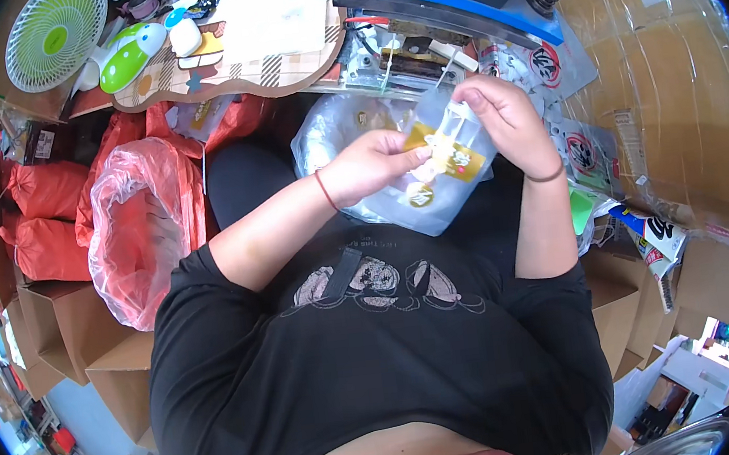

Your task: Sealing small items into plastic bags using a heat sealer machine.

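A frosted, see-through plastic bag [450,202] with gold printed patches hangs tilted above my lap. My left hand [373,169] pinches its left side between thumb and fingers, beside a gold patch. Up at the bag's top edge, my right hand [510,119] has its thumb and fingers closed on the plastic. Pale strips show through the bag near the right fingers; what they are I cannot make out. Behind the left hand, a clear plastic liner bag [315,134] stands open between my knees, partly hidden by the hands and the held bag.
A red bag with a clear liner [133,236] gapes at the left, near several tied red bags [46,190]. Ahead, a blue-based press [447,2] stands beside a table mat [275,74], a green-and-white fan [55,38] and white paper. Cardboard boxes [663,86] rise at the right.
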Demonstrator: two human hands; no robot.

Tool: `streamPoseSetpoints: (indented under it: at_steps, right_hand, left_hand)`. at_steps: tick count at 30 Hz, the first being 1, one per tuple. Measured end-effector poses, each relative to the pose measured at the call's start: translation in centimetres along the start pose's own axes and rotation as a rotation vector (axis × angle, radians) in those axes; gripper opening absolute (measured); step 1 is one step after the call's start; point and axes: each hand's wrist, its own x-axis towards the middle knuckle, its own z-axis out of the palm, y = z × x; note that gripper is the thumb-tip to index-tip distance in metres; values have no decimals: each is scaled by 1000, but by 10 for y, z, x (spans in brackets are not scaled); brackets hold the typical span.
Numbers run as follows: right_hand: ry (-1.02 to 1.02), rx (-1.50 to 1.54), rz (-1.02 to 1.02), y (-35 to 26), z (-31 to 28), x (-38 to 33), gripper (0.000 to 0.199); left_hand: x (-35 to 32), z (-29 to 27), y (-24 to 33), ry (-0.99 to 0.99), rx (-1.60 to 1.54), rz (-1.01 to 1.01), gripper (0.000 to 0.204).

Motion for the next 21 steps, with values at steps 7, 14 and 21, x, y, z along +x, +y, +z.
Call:
streamPoseSetpoints:
  at_steps: [7,14,21]
  right_hand:
    - [-167,-689,409,49,-37,-50,24]
    - [71,-518,222,83,-20,-62,21]
    - [342,-492,310,68,-19,-65,16]
  left_hand:
    - [32,-16,16,21,-150,-38,18]
    - [62,-60,20,398,64,48,43]
    - [20,-157,53,984,1912,606,56]
